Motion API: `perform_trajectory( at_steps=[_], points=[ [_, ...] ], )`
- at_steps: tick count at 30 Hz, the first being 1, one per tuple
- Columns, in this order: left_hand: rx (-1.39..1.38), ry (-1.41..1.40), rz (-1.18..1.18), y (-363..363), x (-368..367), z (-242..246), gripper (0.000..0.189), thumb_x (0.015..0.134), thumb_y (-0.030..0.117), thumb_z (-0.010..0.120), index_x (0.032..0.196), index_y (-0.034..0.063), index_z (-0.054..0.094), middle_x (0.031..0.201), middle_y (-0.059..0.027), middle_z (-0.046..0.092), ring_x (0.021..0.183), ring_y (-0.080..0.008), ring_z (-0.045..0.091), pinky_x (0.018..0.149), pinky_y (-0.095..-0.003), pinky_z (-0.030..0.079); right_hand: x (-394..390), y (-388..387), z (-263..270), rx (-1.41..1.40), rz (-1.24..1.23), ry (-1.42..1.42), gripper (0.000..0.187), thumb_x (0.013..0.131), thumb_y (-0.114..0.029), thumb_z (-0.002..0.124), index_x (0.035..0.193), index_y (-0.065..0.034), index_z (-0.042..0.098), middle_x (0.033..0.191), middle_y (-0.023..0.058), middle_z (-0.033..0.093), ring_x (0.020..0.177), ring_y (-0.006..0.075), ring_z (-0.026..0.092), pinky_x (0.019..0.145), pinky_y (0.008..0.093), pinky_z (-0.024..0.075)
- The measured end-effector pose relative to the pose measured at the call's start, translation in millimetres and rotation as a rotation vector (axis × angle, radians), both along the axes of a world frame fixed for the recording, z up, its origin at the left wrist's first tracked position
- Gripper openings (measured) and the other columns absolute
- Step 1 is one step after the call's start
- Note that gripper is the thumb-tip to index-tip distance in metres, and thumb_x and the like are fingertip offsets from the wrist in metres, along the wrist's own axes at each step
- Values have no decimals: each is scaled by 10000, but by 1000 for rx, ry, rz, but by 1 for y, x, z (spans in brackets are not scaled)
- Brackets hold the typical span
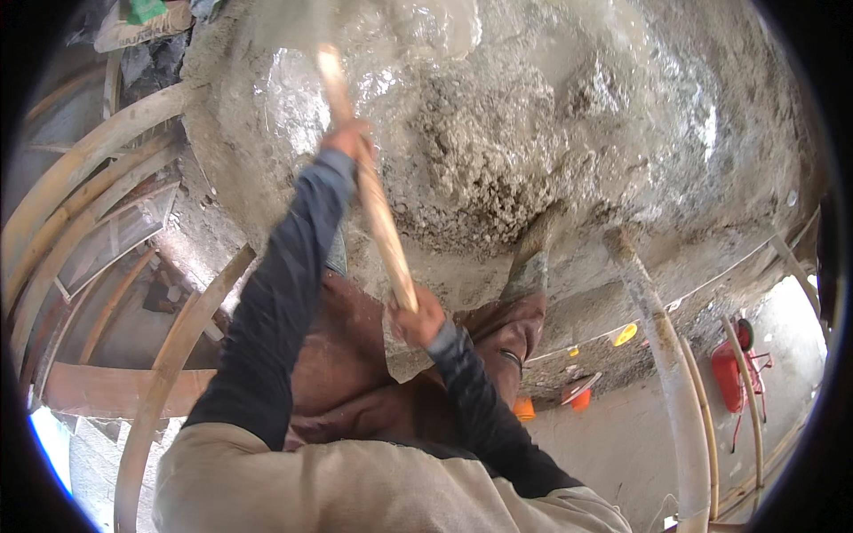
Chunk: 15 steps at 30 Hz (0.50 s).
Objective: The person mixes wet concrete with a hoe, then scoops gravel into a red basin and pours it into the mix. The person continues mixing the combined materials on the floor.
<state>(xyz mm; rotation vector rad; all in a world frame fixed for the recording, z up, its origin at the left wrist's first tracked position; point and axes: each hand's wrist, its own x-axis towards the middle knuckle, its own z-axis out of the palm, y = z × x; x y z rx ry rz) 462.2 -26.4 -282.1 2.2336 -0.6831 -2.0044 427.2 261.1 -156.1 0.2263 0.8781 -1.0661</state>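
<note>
A long wooden tool handle (381,226) slants up and away from me, held in both hands. My left hand (348,141) grips it partway up, and my right hand (420,318) is closed around its near end. The handle's far end blurs at the top, so the tool's head cannot be made out. Below and beyond the handle lies a heap of wet mortar or concrete (493,146), lumpy in the middle, with shiny watery patches around it.
Wooden poles (656,346) rise at the right; more poles (93,146) stand at the left. Beyond a string at the lower right are a red wheelbarrow (728,376) and orange buckets (524,408). A printed sack (143,30) lies at the top left. My boot (533,256) touches the heap's edge.
</note>
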Motion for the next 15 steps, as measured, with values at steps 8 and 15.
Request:
perform_trajectory(
  at_steps=[8, 15],
  points=[
    [46, -450, -274, -37, 1, -109, 227, 851, 155, 497, 774, -40, 587, 672, -120, 636, 524, -232, 608, 497, -342, 526, -54, -41, -2, 271, 124, 25, 360, 791, -149, 561, 1116, 1, 526, 649, 9, 507, 529, 111, 473, 456, 285, 388],
    [190, 122, -186, 237, -66, -19, 171, 771, 156, 544, 669, 19, 553, 578, -131, 595, 478, -249, 570, 477, -339, 495, -140, 140, 126, 184, 557, 813, 349, 785, -204, 595, 1057, -3, 510, 757, 154, 562, 676, 297, 550, 598, 381, 441]
  ],
)
